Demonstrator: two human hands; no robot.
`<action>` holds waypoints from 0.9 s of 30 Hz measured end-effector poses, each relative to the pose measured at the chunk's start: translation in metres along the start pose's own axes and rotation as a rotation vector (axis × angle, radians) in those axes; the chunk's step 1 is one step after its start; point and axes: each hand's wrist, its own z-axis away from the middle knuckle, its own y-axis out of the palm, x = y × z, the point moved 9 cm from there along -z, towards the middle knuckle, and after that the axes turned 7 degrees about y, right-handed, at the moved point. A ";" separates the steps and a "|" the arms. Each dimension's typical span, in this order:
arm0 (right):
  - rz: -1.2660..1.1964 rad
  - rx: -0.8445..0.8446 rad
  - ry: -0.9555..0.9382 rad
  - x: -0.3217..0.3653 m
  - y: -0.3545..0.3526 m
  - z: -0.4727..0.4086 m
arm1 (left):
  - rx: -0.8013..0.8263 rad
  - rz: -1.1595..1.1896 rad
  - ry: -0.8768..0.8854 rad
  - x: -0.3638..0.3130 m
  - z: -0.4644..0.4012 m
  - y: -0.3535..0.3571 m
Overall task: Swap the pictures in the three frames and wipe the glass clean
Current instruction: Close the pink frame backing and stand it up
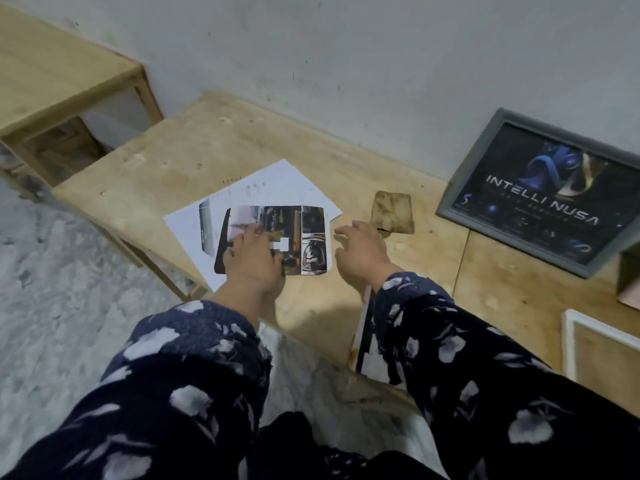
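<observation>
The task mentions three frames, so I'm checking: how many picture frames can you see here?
2 clearly: a grey frame leaning on the wall at right, and a white frame flat at the table's right edge, partly cut off. A third may be hidden.

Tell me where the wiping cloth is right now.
In the head view, the stained cloth lies flat on the wooden table, just beyond the right hand, between the photo collage and the grey frame leaning against the wall.

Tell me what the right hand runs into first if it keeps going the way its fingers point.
Probably the stained cloth: the right hand hovers open, fingers aimed up-left just beside its near edge. Depth is unclear, so it might pass left of it.
</observation>
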 end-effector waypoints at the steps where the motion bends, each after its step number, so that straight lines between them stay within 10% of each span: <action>1: -0.004 0.001 0.021 -0.010 -0.002 0.004 | 0.013 -0.002 0.012 -0.007 0.001 0.003; 12: -0.044 -0.035 0.321 -0.179 -0.037 0.130 | 0.168 -0.033 0.149 -0.138 0.073 0.059; 27: -0.078 -0.041 0.287 -0.208 0.017 0.219 | 0.134 0.022 0.127 -0.152 0.162 0.111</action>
